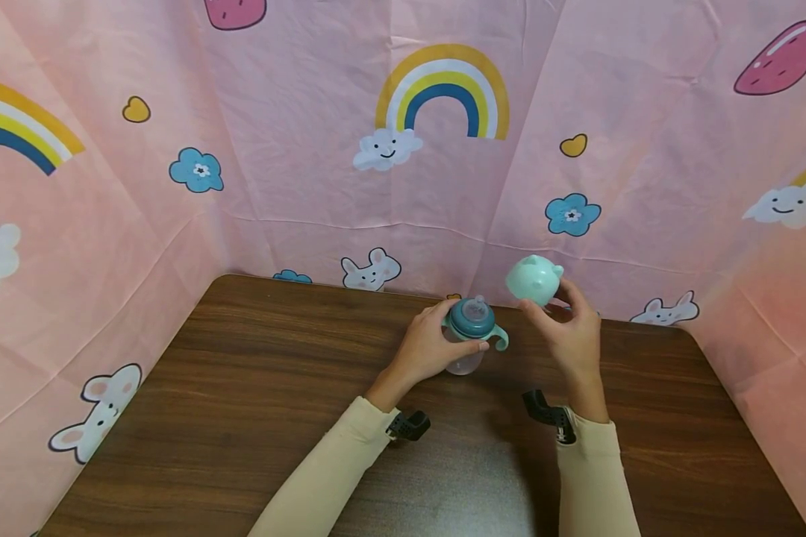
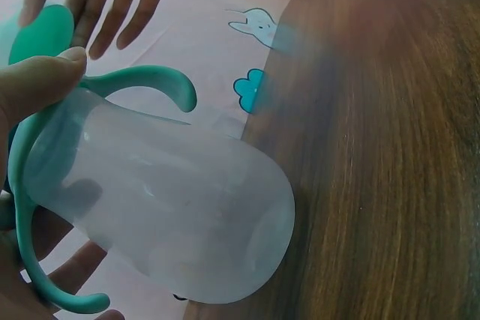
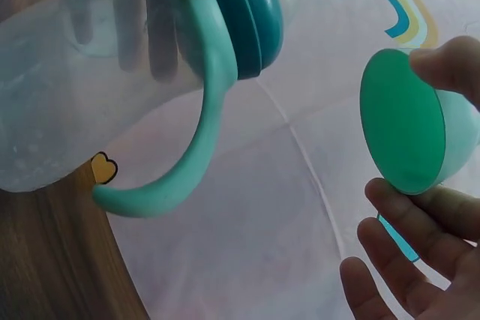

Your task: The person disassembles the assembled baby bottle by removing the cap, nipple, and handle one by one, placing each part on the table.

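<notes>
At the left, a pink cloth (image 1: pixel 295 164) printed with rainbows, clouds and mice hangs beside and behind a dark wooden table (image 1: pixel 282 358). A cream sleeve (image 1: pixel 329 470) reaches up from the near edge, with a black wrist mount (image 1: pixel 410 426) at its cuff. It leads to the left hand (image 1: pixel 425 343), which grips a baby bottle (image 1: pixel 466 364) around its upper part, the thumb across the near side. The bottle is over the far part of the table, teat (image 1: pixel 475 307) up; whether its base touches the wood cannot be told. Above its cloudy clear body sits a dark teal collar (image 1: pixel 472 321), and a curved mint handle (image 1: pixel 501 340) sticks out to the right. Next, just beside the bottle and apart from it, a mint cap (image 1: pixel 534 281) with small bumps is held up, its hollow side facing downward. The right hand (image 1: pixel 573 332) pinches it between thumb and fingers, the other fingers spread. Farthest right, a printed strawberry (image 1: pixel 778 60) shows high on the cloth.
</notes>
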`<state>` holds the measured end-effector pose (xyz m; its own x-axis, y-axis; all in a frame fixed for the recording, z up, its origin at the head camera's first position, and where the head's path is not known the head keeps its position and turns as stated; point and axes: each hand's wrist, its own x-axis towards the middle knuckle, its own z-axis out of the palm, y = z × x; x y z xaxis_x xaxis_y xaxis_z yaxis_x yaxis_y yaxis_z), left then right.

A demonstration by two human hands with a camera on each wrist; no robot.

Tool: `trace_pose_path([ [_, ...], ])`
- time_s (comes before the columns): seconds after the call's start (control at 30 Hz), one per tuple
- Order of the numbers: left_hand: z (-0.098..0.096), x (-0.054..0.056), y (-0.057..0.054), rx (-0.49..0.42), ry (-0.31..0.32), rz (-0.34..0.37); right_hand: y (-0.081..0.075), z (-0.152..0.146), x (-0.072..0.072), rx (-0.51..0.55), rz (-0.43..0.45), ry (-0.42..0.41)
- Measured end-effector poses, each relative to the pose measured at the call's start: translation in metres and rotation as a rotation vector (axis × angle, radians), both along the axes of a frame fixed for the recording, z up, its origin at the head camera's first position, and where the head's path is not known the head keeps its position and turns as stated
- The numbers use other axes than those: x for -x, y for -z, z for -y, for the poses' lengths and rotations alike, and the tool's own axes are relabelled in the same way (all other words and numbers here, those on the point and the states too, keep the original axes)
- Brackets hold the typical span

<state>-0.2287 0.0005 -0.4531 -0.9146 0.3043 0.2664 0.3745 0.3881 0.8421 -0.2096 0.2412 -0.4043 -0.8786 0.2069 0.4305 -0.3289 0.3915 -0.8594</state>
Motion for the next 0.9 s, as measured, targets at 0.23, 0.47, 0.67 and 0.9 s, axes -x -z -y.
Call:
trace_pose_path([
  [0.23, 0.0, -0.001, -0.001, 0.007, -0.005, -0.003, 0.005, -0.003, 0.001, 0.001, 0.001, 0.027],
  [0.47, 0.0, -0.001, 0.0, 0.006, -0.003, 0.008, 0.011, -0.008, 0.003, -0.02, 0.017, 0.053],
  [0.67, 0.0, -0.001, 0.0, 0.001, -0.005, 0.008, 0.016, -0.01, 0.005, -0.029, 0.051, 0.09],
  [0.9, 0.0, -0.001, 0.0, 0.001, -0.006, 0.007, 0.024, -0.013, 0.008, -0.037, 0.088, 0.116],
])
